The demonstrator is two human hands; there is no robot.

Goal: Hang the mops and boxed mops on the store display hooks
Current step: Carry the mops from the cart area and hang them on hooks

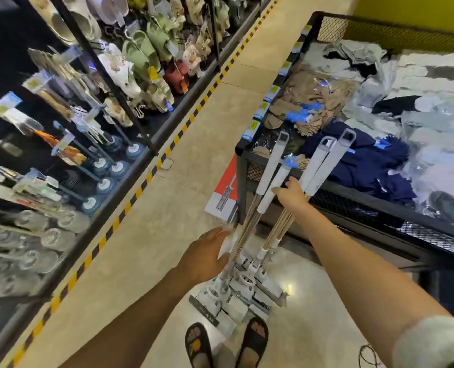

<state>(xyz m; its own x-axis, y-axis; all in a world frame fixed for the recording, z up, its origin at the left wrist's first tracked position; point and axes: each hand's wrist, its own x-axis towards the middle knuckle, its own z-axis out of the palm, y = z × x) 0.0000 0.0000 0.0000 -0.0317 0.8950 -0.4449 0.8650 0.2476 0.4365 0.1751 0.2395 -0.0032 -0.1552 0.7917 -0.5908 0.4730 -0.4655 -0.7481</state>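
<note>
Several flat mops (269,172) with white grip sleeves and wooden-coloured poles stand on the floor in front of me, their heads (236,296) bunched by my feet. They lean against a black wire bin (353,197). My left hand (207,257) grips the lower pole of one mop, around a plastic wrap. My right hand (291,195) reaches among the upper poles; its fingers touch the grips, and how far they curl is hidden. A red and white boxed mop (224,192) stands against the bin's corner. Display hooks (69,144) on the left rack carry other mops.
The left rack (130,107) holds hanging slippers, brushes and round mops with blue heads. A yellow-black striped floor line (151,173) runs along its base. The wire bin on the right is full of folded clothes. A tan tiled aisle lies between them.
</note>
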